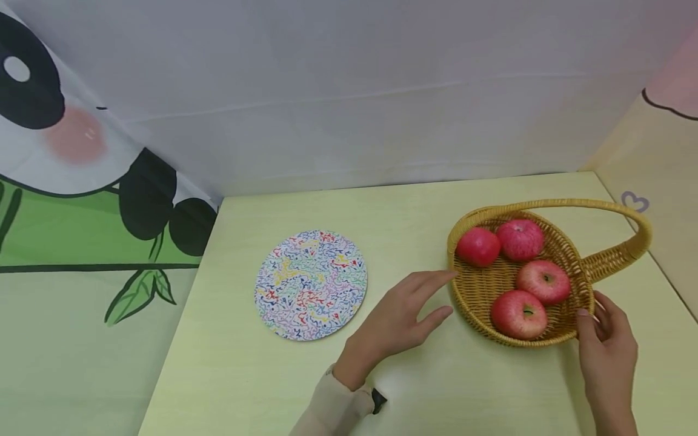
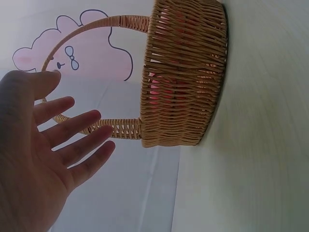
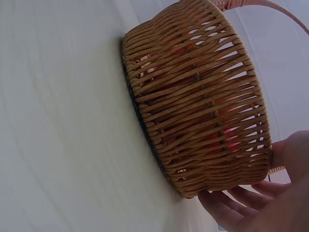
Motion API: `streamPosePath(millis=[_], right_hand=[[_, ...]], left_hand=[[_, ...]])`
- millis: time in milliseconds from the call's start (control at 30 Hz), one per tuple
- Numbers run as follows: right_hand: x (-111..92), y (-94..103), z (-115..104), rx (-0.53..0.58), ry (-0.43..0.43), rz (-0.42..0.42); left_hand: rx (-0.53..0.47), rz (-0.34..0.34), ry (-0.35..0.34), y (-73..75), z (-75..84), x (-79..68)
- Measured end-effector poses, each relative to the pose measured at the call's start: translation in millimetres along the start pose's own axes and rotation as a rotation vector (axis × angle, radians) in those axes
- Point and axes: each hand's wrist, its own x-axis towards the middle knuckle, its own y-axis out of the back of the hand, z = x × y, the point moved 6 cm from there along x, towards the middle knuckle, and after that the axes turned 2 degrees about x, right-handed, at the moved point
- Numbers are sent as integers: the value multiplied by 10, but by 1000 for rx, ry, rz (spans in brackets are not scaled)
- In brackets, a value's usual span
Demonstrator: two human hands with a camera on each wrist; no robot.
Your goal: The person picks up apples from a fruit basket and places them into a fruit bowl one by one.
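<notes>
Wicker basket (image 1: 480,292) stands at right on the counter (image 1: 218,369), four red fruits (image 1: 518,316) inside; right hand (image 1: 611,348) grips its near-right rim, left hand (image 1: 400,313) hovers loose-fingered beside its left rim, holding nothing; handling judged early: right-hand grip made, left-hand grip not yet.

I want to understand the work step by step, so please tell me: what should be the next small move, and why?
Probably the left hand should reach over the basket toward the red fruits inside: it is open and close by, holding nothing, while the right hand grips the basket's other side.
</notes>
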Motion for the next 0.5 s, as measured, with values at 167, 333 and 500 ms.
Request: streamPosePath(millis=[167,333,500], right_hand=[[19,-7,10,156,-42,-18],[20,-6,51,228,-87,-8],[27,-8,65,296,-105,-4]], left_hand=[[-11,-11,-18,-50,3,48],[-64,-25,-11,-125,15,99],[-75,-41,-22,-193,59,164]])
